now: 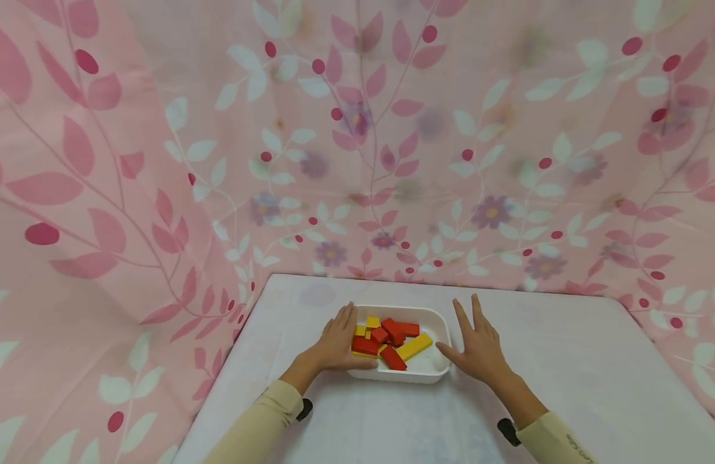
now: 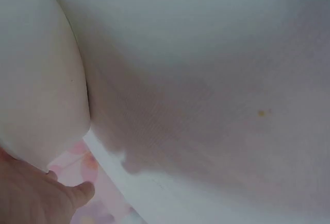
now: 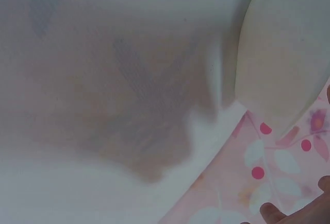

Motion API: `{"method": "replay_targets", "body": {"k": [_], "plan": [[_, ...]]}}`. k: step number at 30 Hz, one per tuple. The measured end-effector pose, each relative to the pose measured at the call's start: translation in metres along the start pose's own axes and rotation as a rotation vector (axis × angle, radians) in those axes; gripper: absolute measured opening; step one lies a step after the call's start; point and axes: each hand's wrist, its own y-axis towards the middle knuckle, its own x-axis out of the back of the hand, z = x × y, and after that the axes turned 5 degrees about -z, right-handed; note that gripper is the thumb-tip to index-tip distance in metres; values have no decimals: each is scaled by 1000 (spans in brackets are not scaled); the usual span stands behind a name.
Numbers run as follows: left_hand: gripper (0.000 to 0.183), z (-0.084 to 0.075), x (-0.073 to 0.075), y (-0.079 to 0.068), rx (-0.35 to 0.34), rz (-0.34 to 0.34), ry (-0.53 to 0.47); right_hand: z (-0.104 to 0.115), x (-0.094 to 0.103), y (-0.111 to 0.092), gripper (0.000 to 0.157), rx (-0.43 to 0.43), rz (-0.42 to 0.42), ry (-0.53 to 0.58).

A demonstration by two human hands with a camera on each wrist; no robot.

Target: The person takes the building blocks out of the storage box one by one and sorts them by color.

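Note:
A white rectangular tray [image 1: 418, 375] with rounded corners stands on the table, holding several red and yellow blocks. Among them are a long yellow block [image 1: 414, 347] and a red block [image 1: 393, 357] near the front. At the tray's left end is my left hand [image 1: 337, 341], fingers extended toward the back and thumb along the front rim. My right hand [image 1: 478, 348] is beside the right end, fingers spread and thumb pointing at the rim; it holds nothing. Both wrist views show the tray's pale outer wall [image 2: 41, 69] close up, with fingertips at a lower corner.
A white cloth covers the table [image 1: 566, 361]. Pink floral curtain [image 1: 392, 161] hangs behind the table's back edge and along the left side. Shadows of the hands and tray fall on the cloth in the wrist views.

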Motion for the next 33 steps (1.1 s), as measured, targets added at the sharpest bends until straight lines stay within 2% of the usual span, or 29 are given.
{"method": "replay_targets", "body": {"k": [4,7,11,15,22,33], "plan": [[138,0,-1,2,10,37,-17,3,-5,1,103,-5,-10,18],[140,0,-2,1,7,51,-11,4,-11,1,104,-21,13,18],[141,3,-1,0,11,39,-12,8,-18,2,105,-31,48,33],[141,3,0,0,12,27,-37,16,-18,8,103,-14,48,61],[141,2,-2,0,14,21,-63,30,-16,17,103,-3,104,199],[139,1,-3,1,9,15,-73,39,-30,23,101,-15,135,377]]}}
